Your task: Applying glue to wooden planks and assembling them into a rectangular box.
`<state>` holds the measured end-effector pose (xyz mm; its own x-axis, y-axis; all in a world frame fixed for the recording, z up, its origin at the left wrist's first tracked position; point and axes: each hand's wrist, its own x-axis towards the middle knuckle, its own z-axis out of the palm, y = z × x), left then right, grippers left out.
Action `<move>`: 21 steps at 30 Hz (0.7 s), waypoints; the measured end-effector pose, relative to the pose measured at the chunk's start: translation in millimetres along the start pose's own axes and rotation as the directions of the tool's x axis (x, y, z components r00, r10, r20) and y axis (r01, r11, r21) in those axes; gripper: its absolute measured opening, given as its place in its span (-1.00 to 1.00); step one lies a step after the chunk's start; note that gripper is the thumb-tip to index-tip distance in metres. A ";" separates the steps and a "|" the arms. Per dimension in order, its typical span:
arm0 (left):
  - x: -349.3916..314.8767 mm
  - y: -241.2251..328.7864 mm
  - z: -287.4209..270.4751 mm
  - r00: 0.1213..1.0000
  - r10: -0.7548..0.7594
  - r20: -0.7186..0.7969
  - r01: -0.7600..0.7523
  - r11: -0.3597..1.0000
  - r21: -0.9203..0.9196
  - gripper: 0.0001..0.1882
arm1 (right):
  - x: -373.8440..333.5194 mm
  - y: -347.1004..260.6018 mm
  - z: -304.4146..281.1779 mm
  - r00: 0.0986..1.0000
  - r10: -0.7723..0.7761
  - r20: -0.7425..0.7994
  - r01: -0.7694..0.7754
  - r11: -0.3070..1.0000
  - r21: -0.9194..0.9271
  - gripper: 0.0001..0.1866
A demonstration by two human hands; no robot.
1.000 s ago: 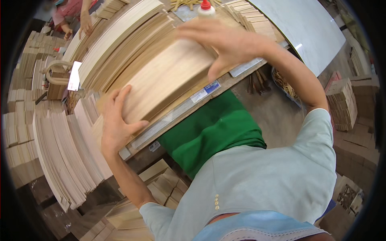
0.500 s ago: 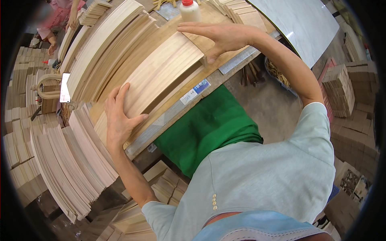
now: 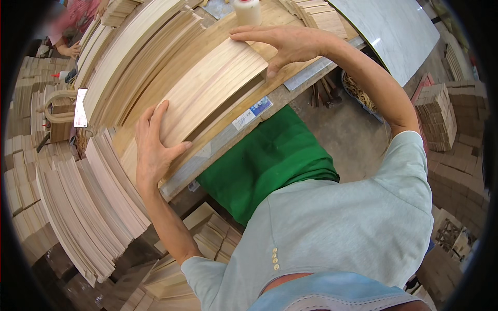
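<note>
Right hand (image 3: 295,44), blurred over the wooden board 1 s earlier, now sharp at its right end. Workbench (image 3: 275,15) carries, largest first: curved wood strips (image 3: 150,67), stacked beyond the board; then the board (image 3: 212,85), flat near the front edge. Long axis runs diagonally, near-left to far-right. Pale, smooth face; darker grain streaks lengthwise; shadowed gap under near side. Left hand (image 3: 153,145) spread at left end; right unclenched, thumb and fingers apart around the opposite end.
</note>
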<state>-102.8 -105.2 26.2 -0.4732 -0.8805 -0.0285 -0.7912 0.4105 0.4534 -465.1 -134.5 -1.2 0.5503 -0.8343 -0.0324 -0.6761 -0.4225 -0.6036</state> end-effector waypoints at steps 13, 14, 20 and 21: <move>-107.1 -106.1 -46.7 0.831 -0.416 -0.369 0.107 0.770 -0.629 -0.14 | 2.7 -3.0 -3.3 1.000 0.024 0.008 -0.024 0.994 0.105 0.10; -117.8 -110.7 -42.0 0.820 -0.488 -0.300 0.141 0.680 -0.720 -0.15 | 4.2 -3.3 -2.1 0.999 0.040 0.003 -0.040 0.993 0.114 0.14; -127.1 -114.6 -18.1 0.923 -0.324 -0.207 0.017 0.573 -0.819 -0.06 | 3.3 -6.1 -1.9 0.999 0.048 -0.008 -0.046 0.985 0.164 0.17; -123.2 -111.2 -17.4 0.945 -0.242 -0.221 -0.035 0.597 -0.802 -0.02 | 1.9 -7.1 -2.7 0.999 0.046 0.009 -0.047 0.986 0.157 0.12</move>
<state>50.2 -46.4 -5.2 -0.1697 -0.9836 0.0603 -0.1450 0.0854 0.9857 -460.6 -134.1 5.1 0.5233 -0.8495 -0.0676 -0.6156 -0.3220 -0.7193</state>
